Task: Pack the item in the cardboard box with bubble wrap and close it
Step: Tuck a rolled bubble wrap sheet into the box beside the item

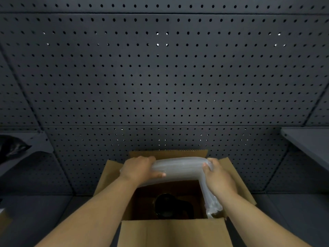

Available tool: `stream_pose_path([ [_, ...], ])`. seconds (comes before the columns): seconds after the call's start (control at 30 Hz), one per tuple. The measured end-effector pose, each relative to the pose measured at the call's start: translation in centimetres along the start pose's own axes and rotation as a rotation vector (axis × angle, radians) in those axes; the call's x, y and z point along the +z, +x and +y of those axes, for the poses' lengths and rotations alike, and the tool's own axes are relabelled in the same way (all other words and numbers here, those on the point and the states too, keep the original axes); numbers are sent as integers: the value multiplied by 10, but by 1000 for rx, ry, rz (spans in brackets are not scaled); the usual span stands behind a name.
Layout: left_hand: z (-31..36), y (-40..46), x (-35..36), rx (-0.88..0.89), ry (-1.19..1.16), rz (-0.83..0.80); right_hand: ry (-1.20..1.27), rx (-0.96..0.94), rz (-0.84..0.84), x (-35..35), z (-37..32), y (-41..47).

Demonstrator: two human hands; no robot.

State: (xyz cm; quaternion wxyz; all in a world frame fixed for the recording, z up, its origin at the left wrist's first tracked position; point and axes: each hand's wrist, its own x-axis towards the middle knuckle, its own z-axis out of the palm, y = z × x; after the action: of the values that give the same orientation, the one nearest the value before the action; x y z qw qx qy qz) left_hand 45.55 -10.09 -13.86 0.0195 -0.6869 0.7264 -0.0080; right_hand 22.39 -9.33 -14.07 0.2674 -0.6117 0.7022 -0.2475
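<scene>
An open cardboard box (170,230) stands low in the middle of the head view, all flaps spread outward. Deep inside it lies a dark round item (169,205), like a black mug or jug. A folded pad of clear bubble wrap (181,166) is held over the box's far side, with one end drooping down the right inner wall. My left hand (140,169) grips the pad's left end, thumb underneath. My right hand (218,177) grips the bend at its right end.
A dark pegboard wall (160,77) fills the view behind the box. A black bag-like thing (10,147) lies on a shelf at the left. A grey shelf (309,143) juts in at the right. The box stands on a dark table (39,211).
</scene>
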Motion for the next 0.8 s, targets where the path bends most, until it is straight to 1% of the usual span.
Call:
stream_pose_path([
  [0.13,-2,5,2,16,7,-19,3,15,3,6,2,7],
  [0.43,1,16,20,-10,-33,-101,1,56,0,24,12,17],
  [0.63,2,17,30,-19,-106,-110,15,38,37,38,18,30],
  [0.8,1,24,40,-23,-145,-138,-18,-14,81,48,25,33],
])
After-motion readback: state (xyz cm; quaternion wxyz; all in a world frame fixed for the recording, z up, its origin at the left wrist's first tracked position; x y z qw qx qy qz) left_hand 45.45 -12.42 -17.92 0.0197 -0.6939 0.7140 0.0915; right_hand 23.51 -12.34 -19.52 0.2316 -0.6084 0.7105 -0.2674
